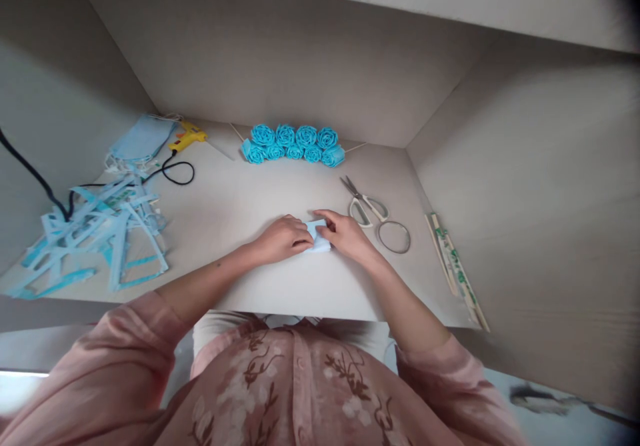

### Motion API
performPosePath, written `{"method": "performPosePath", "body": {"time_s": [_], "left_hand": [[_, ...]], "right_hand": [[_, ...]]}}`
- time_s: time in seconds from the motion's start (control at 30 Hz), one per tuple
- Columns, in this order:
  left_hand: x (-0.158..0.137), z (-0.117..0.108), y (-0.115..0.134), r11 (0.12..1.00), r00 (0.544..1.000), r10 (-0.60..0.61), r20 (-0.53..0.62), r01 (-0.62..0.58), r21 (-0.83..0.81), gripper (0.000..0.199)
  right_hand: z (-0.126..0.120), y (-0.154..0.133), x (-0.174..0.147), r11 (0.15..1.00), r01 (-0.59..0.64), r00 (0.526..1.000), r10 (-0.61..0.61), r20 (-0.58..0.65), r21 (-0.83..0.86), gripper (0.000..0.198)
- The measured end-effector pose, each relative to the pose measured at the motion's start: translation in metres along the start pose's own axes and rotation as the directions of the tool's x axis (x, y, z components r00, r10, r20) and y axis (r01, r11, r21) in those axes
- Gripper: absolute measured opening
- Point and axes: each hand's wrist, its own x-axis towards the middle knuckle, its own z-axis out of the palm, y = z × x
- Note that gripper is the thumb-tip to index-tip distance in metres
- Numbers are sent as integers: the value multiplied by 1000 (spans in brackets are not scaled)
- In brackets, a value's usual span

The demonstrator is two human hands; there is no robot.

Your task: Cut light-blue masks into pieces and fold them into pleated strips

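Note:
A small folded piece of light blue mask fabric (320,241) lies on the white tabletop between my two hands. Its left side is under my left hand (284,238), whose fingers are closed and press on it. From the right, my right hand (345,234) grips the same piece, thumb on top and index finger curled near its far edge. Parts of the fabric are hidden by my fingers. Just beyond my right hand rest scissors (367,207) with white handles, blades partly apart, and a ring of thin wire (393,237).
Several blue rosettes (295,145) on sticks lie at the back wall. At the left are a yellow glue gun (187,136) with a black cord (37,176), stacked blue face masks (143,138) and a heap of cut strips (120,233). Wooden sticks (457,266) lie along the right wall.

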Motion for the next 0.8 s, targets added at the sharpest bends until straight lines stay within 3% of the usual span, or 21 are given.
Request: {"method": "performPosePath", "body": {"time_s": [0.33, 0.8], "left_hand": [[0, 1, 0, 999, 1000, -6, -25, 4, -42, 23], [-1, 1, -1, 1000, 1000, 10, 0, -10, 30, 24]], "right_hand": [[0, 2, 0, 999, 11, 1000, -11, 15, -31, 37], [-1, 1, 0, 998, 43, 998, -41, 40, -36, 32]]}}
